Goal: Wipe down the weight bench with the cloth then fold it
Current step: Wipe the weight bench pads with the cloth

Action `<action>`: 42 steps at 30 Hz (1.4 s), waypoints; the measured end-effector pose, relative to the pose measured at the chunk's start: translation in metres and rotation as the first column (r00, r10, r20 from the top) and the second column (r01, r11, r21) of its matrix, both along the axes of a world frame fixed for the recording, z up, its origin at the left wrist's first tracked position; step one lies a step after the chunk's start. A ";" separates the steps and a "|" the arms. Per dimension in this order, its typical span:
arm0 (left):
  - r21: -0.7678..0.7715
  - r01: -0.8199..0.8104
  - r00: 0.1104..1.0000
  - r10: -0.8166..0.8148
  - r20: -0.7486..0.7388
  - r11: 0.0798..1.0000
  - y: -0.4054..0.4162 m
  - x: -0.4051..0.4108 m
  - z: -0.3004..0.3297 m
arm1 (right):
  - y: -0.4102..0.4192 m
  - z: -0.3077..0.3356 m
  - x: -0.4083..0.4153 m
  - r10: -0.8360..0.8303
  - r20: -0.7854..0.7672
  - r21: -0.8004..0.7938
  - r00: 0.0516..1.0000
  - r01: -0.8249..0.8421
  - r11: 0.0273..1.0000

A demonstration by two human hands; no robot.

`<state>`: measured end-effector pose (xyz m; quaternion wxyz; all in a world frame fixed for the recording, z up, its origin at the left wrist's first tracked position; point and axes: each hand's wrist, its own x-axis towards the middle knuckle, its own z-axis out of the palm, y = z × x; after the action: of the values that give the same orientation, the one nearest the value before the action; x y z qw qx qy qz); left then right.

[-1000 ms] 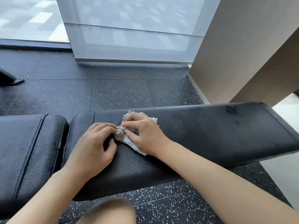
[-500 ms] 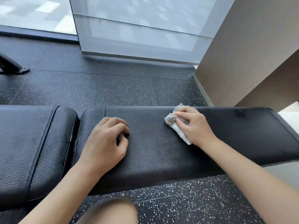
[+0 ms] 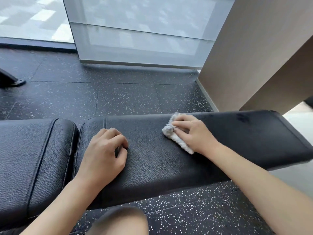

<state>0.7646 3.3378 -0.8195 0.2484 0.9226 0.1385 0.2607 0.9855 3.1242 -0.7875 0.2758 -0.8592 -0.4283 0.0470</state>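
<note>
The black leather weight bench (image 3: 157,163) runs left to right across the view, in two pads with a gap between them. My right hand (image 3: 194,133) lies on the right pad and holds a small, bunched grey-white fluffy cloth (image 3: 174,136) against the leather, fingers curled over it. The cloth sticks out to the left of and below the hand. My left hand (image 3: 105,153) rests on the same pad near its left end, fingers curled under, nothing in it.
The second bench pad (image 3: 30,160) lies at the left. Black speckled rubber floor (image 3: 128,97) surrounds the bench. A frosted glass panel (image 3: 140,34) stands behind, a beige wall (image 3: 254,48) at the right, a black equipment foot (image 3: 11,80) at far left. My knee (image 3: 118,221) shows below.
My right hand carried the cloth away from the left hand, rightward along the pad, then stayed about there. The left hand let go of the cloth and rests curled on the pad.
</note>
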 end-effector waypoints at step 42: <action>0.039 0.506 0.825 -0.470 -0.313 0.862 -0.121 0.140 0.033 | -0.173 -0.004 0.000 -0.511 0.030 0.123 0.859 0.504 0.855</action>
<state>0.9041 3.2170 -0.7861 0.2275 0.9686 -0.0831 0.0569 0.9853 2.9515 -0.7917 0.3124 -0.9261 -0.1969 -0.0776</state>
